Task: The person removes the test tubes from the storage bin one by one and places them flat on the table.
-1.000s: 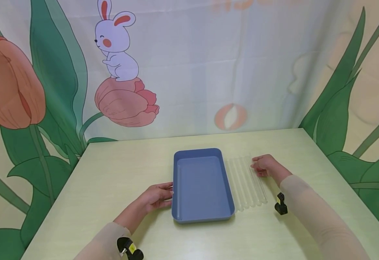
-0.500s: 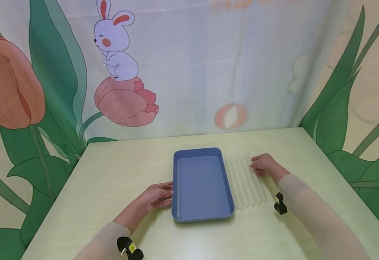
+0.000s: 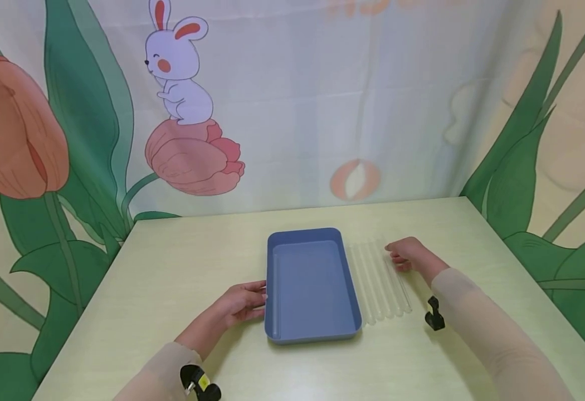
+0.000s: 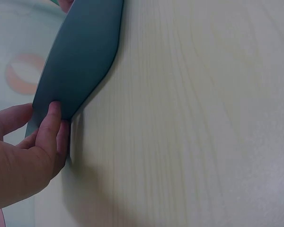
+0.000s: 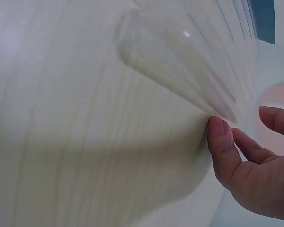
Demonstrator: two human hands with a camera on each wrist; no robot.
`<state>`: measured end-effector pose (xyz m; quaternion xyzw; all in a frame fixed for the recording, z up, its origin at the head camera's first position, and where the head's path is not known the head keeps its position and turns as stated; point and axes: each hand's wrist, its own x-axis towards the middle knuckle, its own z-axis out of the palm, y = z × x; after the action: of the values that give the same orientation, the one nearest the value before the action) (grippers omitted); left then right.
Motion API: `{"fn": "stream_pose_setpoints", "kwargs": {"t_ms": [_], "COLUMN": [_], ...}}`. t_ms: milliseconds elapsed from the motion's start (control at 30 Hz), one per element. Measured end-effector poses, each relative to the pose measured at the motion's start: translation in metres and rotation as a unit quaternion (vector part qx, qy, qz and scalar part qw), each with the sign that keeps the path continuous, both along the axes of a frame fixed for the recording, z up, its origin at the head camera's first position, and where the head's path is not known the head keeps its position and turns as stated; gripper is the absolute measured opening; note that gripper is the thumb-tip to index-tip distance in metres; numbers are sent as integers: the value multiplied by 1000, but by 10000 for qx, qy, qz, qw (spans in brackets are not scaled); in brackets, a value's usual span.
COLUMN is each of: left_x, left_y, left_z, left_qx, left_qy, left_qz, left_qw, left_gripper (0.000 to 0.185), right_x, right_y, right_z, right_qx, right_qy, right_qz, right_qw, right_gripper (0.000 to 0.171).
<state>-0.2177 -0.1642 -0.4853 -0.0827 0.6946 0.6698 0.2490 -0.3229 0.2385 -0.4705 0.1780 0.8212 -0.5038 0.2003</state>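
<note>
Fingers of the left hand (image 3: 239, 303) lie loosely together against the near left wall of the blue tray (image 3: 312, 328), which sits mid-table. Right of it, touching its side, lies a row of clear tubes (image 3: 379, 281): probably light, slick, brittle, best pinched mid-length. The right hand (image 3: 406, 254), fingers relaxed, touches the outermost tube's far end.

Looks like staged recording corner, not lived-in room. Printed cloth backdrop (image 3: 292, 100) with cartoon rabbit (image 3: 178, 69), tulips (image 3: 194, 159) and big green leaves (image 3: 518, 161) hangs behind and beside pale wood-grain table (image 3: 182, 267). Small cameras strapped at both wrists (image 3: 199, 383). Sparse tabletop: blue tray (image 3: 310, 289), row of clear tubes (image 3: 380, 281).
</note>
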Motion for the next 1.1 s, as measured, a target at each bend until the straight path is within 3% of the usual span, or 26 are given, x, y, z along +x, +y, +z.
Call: {"fn": "stream_pose_setpoints", "kwargs": {"t_ms": [167, 467, 1100], "left_x": [0, 1, 0], "left_y": [0, 0, 0], "left_z": [0, 2, 2], "left_qx": [36, 36, 39], "left_qy": [-20, -52, -3], "left_qz": [48, 66, 12], "left_qw": [10000, 10000, 10000], "left_gripper": [61, 60, 62], "right_x": [4, 1, 20], "right_y": [3, 19, 1], "right_z": [6, 12, 49], "right_qx": [57, -282, -112], "right_qy": [53, 280, 765], "right_qz": [62, 311, 849], "right_qw": [10000, 9987, 9934], "right_gripper": [53, 55, 56]}}
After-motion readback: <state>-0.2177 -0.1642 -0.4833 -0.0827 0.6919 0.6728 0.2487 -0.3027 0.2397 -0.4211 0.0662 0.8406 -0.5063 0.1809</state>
